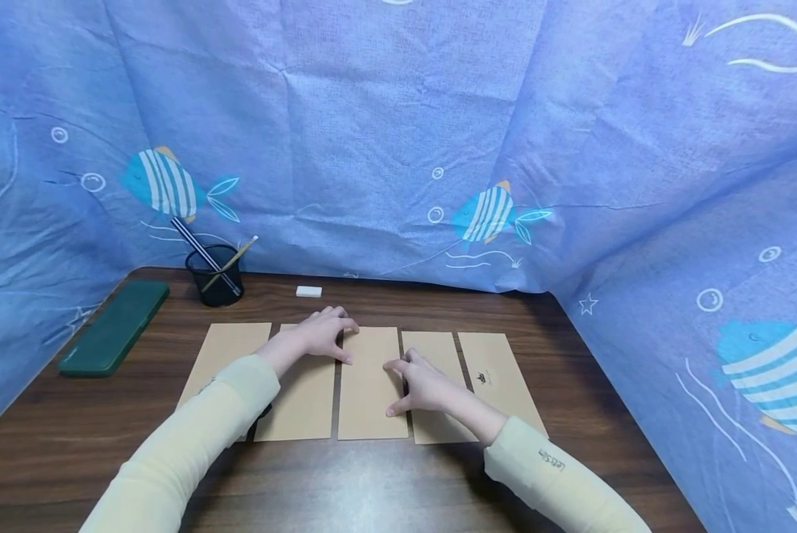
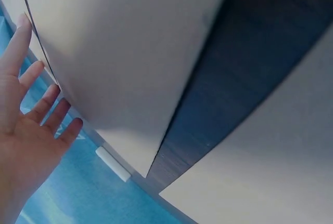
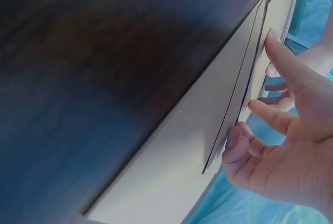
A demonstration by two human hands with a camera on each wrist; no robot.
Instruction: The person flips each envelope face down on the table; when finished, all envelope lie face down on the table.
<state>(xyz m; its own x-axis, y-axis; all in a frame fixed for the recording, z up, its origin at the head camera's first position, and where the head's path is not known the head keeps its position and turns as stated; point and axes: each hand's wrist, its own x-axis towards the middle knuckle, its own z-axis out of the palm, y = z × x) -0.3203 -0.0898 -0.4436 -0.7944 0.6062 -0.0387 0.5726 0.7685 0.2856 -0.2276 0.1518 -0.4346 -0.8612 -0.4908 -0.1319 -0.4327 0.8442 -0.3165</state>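
Observation:
Several flat tan kraft-paper rectangles lie side by side in a row; whether they are notebooks or cards I cannot tell. My left hand (image 1: pixel 321 333) reaches over the second rectangle (image 1: pixel 298 414), its thumb and fingertips at the left part of the middle rectangle (image 1: pixel 371 400). From the other side my right hand (image 1: pixel 428 381) lies over the fourth rectangle (image 1: pixel 438 426), with thumb and forefinger touching the middle one near its right edge. In both wrist views the fingers are spread or loosely bent, gripping nothing. The rightmost rectangle (image 1: pixel 505 377) bears a small dark crown print.
A white eraser (image 1: pixel 308 292) lies behind the row. A black mesh pen cup (image 1: pixel 215 285) with a pencil and a striped stick stands back left, beside a green case (image 1: pixel 115 326). Blue fish-patterned cloth (image 1: pixel 385 148) hangs around the wooden table (image 1: pixel 345 488).

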